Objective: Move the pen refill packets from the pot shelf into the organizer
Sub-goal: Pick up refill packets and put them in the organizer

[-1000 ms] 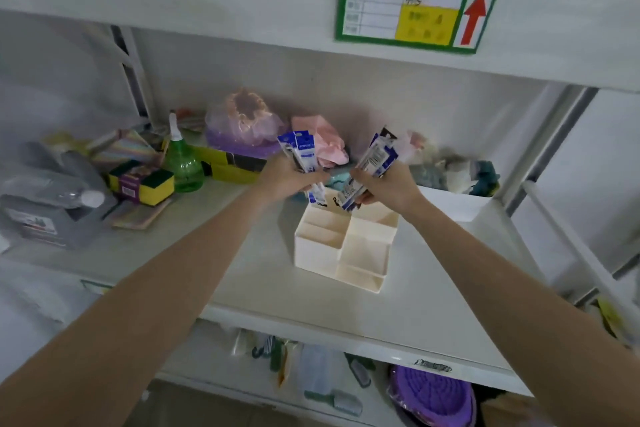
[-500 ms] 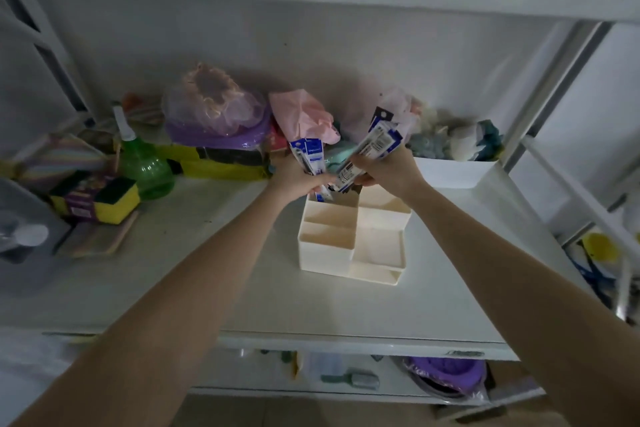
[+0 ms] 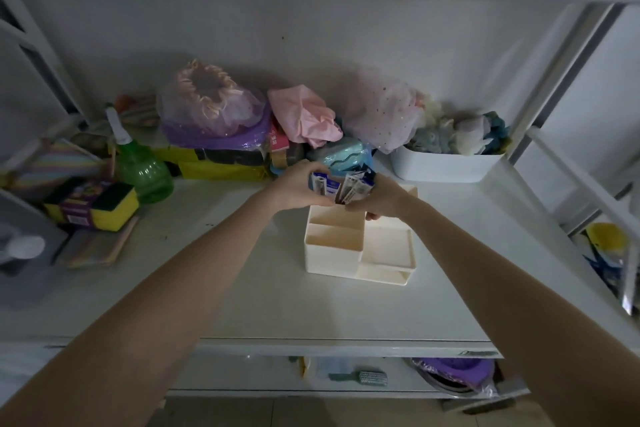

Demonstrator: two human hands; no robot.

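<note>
Both hands gripped blue-and-white plastic pen refill packets [image 3: 341,185], left hand [image 3: 298,188] and right hand [image 3: 384,199], over the cream compartmented plastic organizer's [image 3: 332,253] back edge; next, probably lowering them in.

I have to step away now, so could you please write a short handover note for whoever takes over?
Left hand: grips blue-and-white pen refill packets.
Right hand: grips a second bunch of printed refill packets.
Both bunches are at the back of the cream plastic compartmented organizer on the white shelf.
Done: packets brought to the organizer.
Left: seat both bunches, then let go.
</note>
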